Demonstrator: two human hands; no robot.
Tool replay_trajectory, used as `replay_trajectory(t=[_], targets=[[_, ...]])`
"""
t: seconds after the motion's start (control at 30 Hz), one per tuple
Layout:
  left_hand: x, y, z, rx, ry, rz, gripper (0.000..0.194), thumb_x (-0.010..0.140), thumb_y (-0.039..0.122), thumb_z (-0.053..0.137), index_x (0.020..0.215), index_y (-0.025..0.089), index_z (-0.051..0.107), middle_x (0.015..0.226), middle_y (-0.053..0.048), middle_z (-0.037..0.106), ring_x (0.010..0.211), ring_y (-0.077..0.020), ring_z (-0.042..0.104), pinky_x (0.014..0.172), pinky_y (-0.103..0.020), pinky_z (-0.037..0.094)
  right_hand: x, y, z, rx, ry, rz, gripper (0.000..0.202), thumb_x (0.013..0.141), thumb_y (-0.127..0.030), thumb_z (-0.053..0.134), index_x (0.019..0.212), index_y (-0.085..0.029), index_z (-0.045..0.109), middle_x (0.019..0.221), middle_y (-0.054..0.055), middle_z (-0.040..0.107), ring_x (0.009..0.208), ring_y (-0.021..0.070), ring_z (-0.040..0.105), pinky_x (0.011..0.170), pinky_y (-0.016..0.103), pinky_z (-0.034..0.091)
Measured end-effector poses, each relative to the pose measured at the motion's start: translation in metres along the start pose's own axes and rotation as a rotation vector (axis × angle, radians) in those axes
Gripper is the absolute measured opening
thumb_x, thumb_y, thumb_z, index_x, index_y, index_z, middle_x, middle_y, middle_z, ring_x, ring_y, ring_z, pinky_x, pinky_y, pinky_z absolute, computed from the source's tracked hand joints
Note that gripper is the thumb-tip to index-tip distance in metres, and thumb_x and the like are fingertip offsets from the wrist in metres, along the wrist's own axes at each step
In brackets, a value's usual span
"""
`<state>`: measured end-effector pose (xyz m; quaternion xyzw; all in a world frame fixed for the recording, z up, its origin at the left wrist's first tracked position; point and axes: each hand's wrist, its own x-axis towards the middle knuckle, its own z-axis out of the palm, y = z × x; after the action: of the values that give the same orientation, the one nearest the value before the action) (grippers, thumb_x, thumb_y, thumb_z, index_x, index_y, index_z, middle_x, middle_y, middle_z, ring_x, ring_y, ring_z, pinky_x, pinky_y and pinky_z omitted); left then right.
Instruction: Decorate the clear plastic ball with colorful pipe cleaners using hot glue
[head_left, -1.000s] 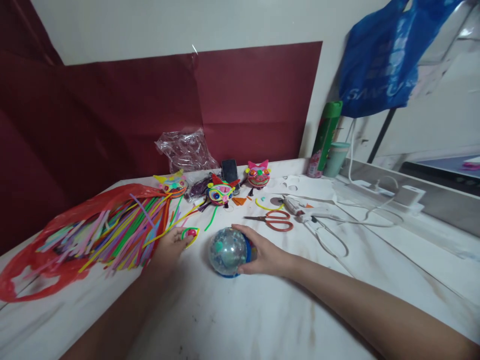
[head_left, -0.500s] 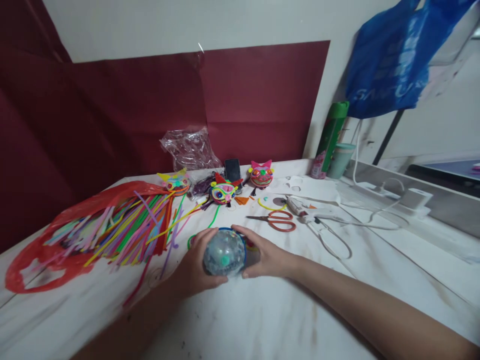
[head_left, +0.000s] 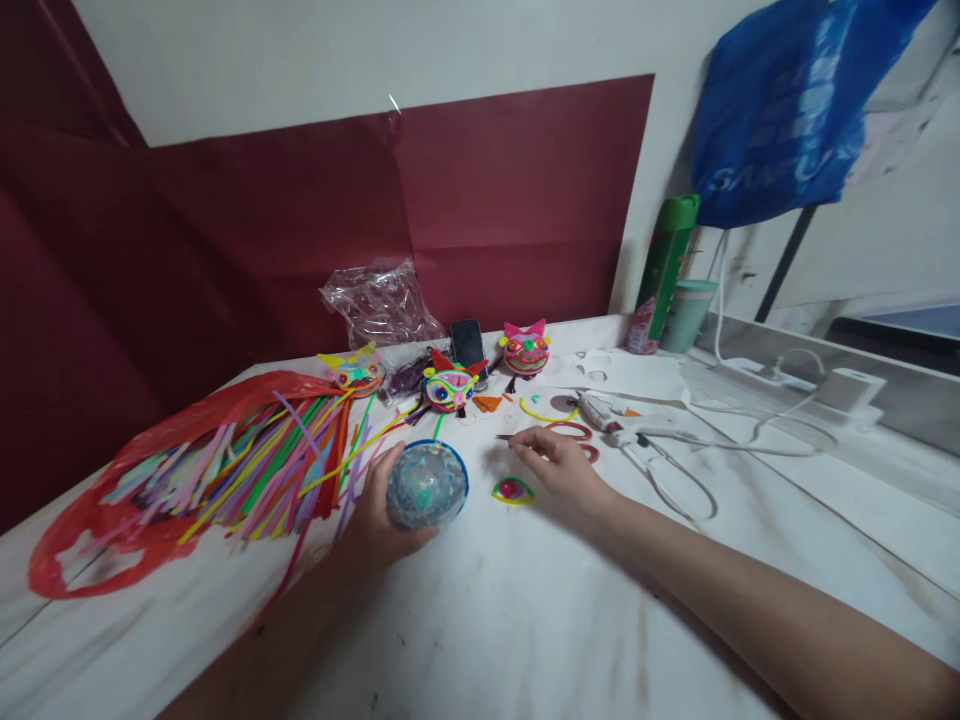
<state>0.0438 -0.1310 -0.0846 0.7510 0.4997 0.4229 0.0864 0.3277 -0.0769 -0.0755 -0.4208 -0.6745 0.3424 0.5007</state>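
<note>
My left hand (head_left: 382, 510) is closed around the side of a translucent, speckled half-ball (head_left: 429, 487) with a blue rim and a green spot, keeping it low over the table. To the right, the fingers of my right hand (head_left: 551, 460) are drawn together at the blades of red-handled scissors (head_left: 571, 431). The dark blade tip sticks out left of the fingers, and the hand hides much of the scissors. An eye-shaped piece (head_left: 514, 490) in red, green and yellow lies on the table between the hands.
Colourful pipe cleaners (head_left: 255, 460) spill from a red plastic bag (head_left: 150, 440) at left. Behind are decorated animal heads (head_left: 450, 388), a phone (head_left: 468, 343) and clear wrap (head_left: 382, 300). A glue gun (head_left: 604, 415) with its cord, a power strip (head_left: 757, 378) and a cup (head_left: 688, 312) are at right.
My right hand has let go of the half-ball and moved right to the scissors. The left hand has shifted the half-ball slightly left, and the eye-shaped piece has come into view.
</note>
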Motion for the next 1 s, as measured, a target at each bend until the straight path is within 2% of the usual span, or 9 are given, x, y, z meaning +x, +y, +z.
replay_trajectory(t=[0.13, 0.3, 0.43, 0.57, 0.73, 0.9, 1.0], targets=[[0.000, 0.004, 0.001, -0.041, -0.053, -0.028, 0.097, 0.055, 0.034, 0.078, 0.139, 0.015, 0.033, 0.141, -0.018, 0.041, 0.132, -0.0373, 0.040, 0.109, -0.050, 0.036, -0.003, 0.000, 0.001, -0.020, -0.022, -0.011, 0.016, 0.073, -0.030, 0.055, 0.079, -0.019, 0.064, 0.078, 0.004, 0.067, 0.071, 0.0189, 0.060, 0.068, 0.032, 0.046], [0.003, 0.010, -0.002, -0.051, -0.110, -0.045, 0.094, 0.056, 0.035, 0.076, 0.137, 0.013, 0.034, 0.141, -0.020, 0.040, 0.133, -0.0388, 0.038, 0.110, -0.052, 0.034, -0.002, 0.006, 0.002, -0.034, -0.025, -0.024, 0.017, 0.078, -0.033, 0.050, 0.076, -0.019, 0.060, 0.073, 0.003, 0.064, 0.071, 0.0184, 0.058, 0.068, 0.031, 0.046], [0.005, 0.008, -0.002, -0.061, -0.134, -0.033, 0.091, 0.056, 0.036, 0.075, 0.136, 0.014, 0.037, 0.140, -0.019, 0.042, 0.132, -0.0385, 0.040, 0.109, -0.052, 0.034, -0.001, 0.009, 0.002, -0.078, -0.037, -0.022, 0.019, 0.081, -0.034, 0.047, 0.079, -0.019, 0.059, 0.075, 0.003, 0.064, 0.071, 0.0180, 0.058, 0.068, 0.031, 0.046], [0.006, 0.005, -0.003, -0.087, -0.131, -0.087, 0.089, 0.058, 0.039, 0.074, 0.135, 0.015, 0.038, 0.139, -0.019, 0.044, 0.130, -0.0372, 0.043, 0.108, -0.050, 0.037, 0.005, 0.009, -0.005, -0.185, -0.071, 0.011, 0.020, 0.081, -0.031, 0.045, 0.080, -0.018, 0.060, 0.074, 0.003, 0.065, 0.068, 0.0172, 0.059, 0.063, 0.028, 0.046], [0.008, 0.004, -0.005, -0.106, -0.139, -0.153, 0.091, 0.058, 0.042, 0.074, 0.136, 0.015, 0.037, 0.141, -0.017, 0.043, 0.130, -0.0365, 0.042, 0.107, -0.050, 0.038, 0.009, 0.006, -0.015, -0.420, -0.187, 0.070, 0.014, 0.076, -0.021, 0.052, 0.075, -0.016, 0.064, 0.067, 0.001, 0.065, 0.059, 0.0144, 0.057, 0.055, 0.024, 0.040], [0.008, -0.002, -0.003, -0.133, -0.124, -0.163, 0.094, 0.057, 0.048, 0.076, 0.137, 0.017, 0.038, 0.141, -0.016, 0.044, 0.128, -0.0365, 0.046, 0.105, -0.050, 0.040, -0.002, -0.005, -0.007, -0.615, -0.283, -0.009, 0.017, 0.075, -0.033, 0.064, 0.074, -0.016, 0.067, 0.079, 0.008, 0.066, 0.075, 0.0200, 0.058, 0.066, 0.028, 0.041], [0.007, -0.003, -0.003, -0.164, -0.116, -0.166, 0.094, 0.057, 0.048, 0.076, 0.138, 0.017, 0.039, 0.141, -0.017, 0.044, 0.127, -0.0369, 0.046, 0.104, -0.049, 0.041, -0.010, -0.007, 0.001, -0.666, -0.334, -0.071, 0.017, 0.069, -0.032, 0.071, 0.070, -0.016, 0.066, 0.080, 0.010, 0.065, 0.082, 0.0244, 0.057, 0.076, 0.032, 0.041]])
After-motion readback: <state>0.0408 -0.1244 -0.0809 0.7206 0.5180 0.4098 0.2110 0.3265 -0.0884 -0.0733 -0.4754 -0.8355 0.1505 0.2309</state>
